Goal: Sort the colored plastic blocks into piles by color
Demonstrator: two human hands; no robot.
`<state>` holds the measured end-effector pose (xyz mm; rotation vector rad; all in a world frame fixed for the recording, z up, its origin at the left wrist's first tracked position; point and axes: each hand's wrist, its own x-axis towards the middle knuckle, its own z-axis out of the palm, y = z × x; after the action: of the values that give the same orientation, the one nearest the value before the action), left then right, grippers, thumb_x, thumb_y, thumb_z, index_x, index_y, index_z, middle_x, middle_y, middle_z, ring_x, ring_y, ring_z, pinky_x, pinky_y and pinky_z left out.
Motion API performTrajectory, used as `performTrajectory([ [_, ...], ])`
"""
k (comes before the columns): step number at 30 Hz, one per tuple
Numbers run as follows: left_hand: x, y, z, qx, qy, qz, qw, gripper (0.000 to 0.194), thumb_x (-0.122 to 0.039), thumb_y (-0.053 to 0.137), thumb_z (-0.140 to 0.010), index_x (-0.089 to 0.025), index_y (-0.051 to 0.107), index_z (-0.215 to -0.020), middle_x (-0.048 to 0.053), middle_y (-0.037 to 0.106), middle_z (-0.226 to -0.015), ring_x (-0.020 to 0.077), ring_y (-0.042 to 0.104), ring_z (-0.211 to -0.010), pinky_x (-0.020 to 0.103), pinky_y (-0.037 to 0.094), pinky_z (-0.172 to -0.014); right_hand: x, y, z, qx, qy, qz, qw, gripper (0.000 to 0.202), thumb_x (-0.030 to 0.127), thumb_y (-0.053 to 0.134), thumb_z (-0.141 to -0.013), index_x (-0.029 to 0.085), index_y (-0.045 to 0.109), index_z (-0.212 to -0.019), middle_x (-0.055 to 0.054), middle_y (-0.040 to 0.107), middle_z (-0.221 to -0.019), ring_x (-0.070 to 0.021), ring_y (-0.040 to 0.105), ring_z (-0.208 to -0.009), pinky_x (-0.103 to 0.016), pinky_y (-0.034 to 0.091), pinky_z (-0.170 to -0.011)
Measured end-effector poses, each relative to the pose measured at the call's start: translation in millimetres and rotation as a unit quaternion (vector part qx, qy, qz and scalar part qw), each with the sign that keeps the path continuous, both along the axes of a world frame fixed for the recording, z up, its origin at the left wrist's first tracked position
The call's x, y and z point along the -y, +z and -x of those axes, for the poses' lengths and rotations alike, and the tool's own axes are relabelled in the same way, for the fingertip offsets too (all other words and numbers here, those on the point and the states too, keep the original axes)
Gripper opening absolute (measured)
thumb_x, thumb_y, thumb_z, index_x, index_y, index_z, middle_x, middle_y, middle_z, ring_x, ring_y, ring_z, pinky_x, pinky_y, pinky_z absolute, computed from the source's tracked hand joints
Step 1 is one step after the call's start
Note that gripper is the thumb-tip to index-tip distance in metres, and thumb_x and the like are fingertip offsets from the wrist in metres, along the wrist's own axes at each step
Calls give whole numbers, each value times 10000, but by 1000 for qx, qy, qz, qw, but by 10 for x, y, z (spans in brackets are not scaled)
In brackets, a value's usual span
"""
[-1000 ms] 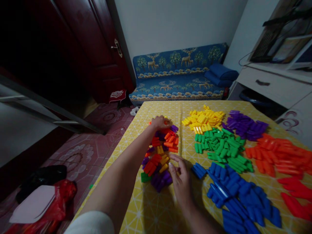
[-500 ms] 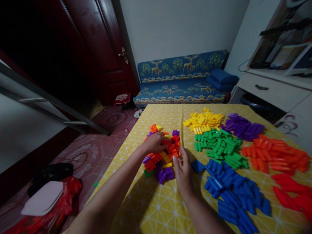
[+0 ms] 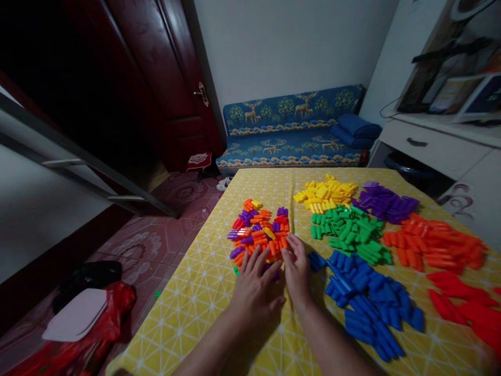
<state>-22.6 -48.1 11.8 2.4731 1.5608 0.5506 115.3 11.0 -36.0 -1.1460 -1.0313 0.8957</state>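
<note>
A mixed pile of small plastic pieces (image 3: pixel 258 230), mostly orange, purple and red with a little yellow and green, lies on the yellow patterned tablecloth (image 3: pixel 195 292). My left hand (image 3: pixel 254 284) is spread palm down over the near edge of this pile, its fingers apart and partly covering pieces. At the pile's right edge rests my right hand (image 3: pixel 296 266), fingers apart, fingertips beside the orange pieces. Sorted heaps lie to the right: yellow (image 3: pixel 326 194), green (image 3: pixel 348 230), purple (image 3: pixel 385 202), orange (image 3: pixel 434 243), blue (image 3: pixel 371 292) and red (image 3: pixel 465 303).
Behind the table stands a blue patterned sofa (image 3: pixel 289 146). A white cabinet (image 3: pixel 442 146) is at the right. On the floor at the left are a pale lid-like item (image 3: pixel 76 316) and a red bag (image 3: pixel 117 313). A dark red door (image 3: pixel 156 78) stands behind.
My left hand has drawn back from the top of the mixed pile to its near edge and spread its fingers, uncovering more pieces. My right hand has barely moved. The view has shifted slightly.
</note>
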Motion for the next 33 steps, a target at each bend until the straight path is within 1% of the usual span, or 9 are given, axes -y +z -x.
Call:
performTrajectory([
  [3, -126, -44, 11, -36, 35, -23, 998, 776, -410, 706, -785, -257, 410, -1486, 103, 326, -1595, 389, 166, -1498, 649, 160, -1186, -2, 27, -10, -13, -6, 3, 1000, 479, 417, 561, -849, 176, 535, -1262, -178, 588, -1328, -272, 579, -1219, -472, 482, -1017],
  [5, -298, -23, 40, -48, 46, -36, 997, 756, -375, 714, -791, -241, 425, -1476, 98, 339, -1590, 382, 176, -1497, 628, 163, -1197, -10, 31, -15, -21, -5, 2, 1000, 479, 424, 568, -843, 171, 541, -1249, -181, 595, -1316, -275, 586, -1208, -480, 477, -1024],
  [9, -641, 39, 78, -31, 47, -38, 998, 583, -251, 713, -800, -220, 563, -1363, 123, 500, -1479, 343, 373, -1419, 552, 295, -1173, -37, -12, -14, -22, 14, -6, 1000, 432, 388, 566, -840, 170, 568, -1213, -172, 615, -1288, -271, 604, -1182, -487, 471, -1035],
  [12, -761, 18, 69, 44, 81, -64, 994, 381, -147, 661, -820, -193, 665, -1199, 118, 651, -1291, 299, 528, -1283, 492, 395, -1113, -52, -51, -9, -9, 23, -23, 999, 389, 326, 565, -823, 181, 589, -1183, -153, 620, -1280, -258, 602, -1178, -477, 481, -1031],
  [14, -762, -19, 49, 115, 94, -92, 985, 314, -132, 628, -841, -190, 678, -1145, 104, 693, -1190, 268, 597, -1174, 455, 459, -1046, -45, -41, -5, 13, 22, -41, 999, 367, 286, 551, -824, 189, 594, -1176, -140, 611, -1288, -249, 594, -1182, -472, 496, -1014],
  [17, -690, -50, 3, 206, 72, -112, 969, 309, -147, 589, -875, -199, 665, -1170, 91, 696, -1144, 229, 637, -1080, 397, 518, -956, 4, 44, 2, 82, 12, -88, 993, 342, 240, 551, -835, 194, 610, -1169, -125, 603, -1290, -253, 564, -1213, -494, 479, -1028],
  [23, -544, -27, -89, 328, 63, -77, 939, 469, -127, 599, -832, -217, 595, -1292, 84, 701, -1204, 230, 670, -1085, 373, 548, -933, 114, 219, 12, 138, 10, -139, 981, 302, 305, 585, -892, 213, 626, -1176, -113, 638, -1209, -251, 583, -1159, -475, 473, -1018],
  [29, -497, -137, -104, 348, 54, -44, 935, 519, -67, 554, -800, -207, 599, -1298, 86, 691, -1251, 231, 670, -1111, 378, 557, -943, 79, 159, 22, 139, 31, -132, 981, 296, 285, 616, -859, 203, 656, -1141, -116, 633, -1191, -250, 595, -1136, -440, 497, -998],
  [33, -499, -139, -65, 321, 41, -44, 945, 545, -29, 499, -803, -202, 596, -1310, 89, 692, -1252, 226, 666, -1127, 391, 543, -979, 66, 115, 56, 140, 54, -120, 981, 258, 248, 598, -848, 217, 686, -1089, -108, 616, -1223, -245, 598, -1136, -413, 520, -973],
])
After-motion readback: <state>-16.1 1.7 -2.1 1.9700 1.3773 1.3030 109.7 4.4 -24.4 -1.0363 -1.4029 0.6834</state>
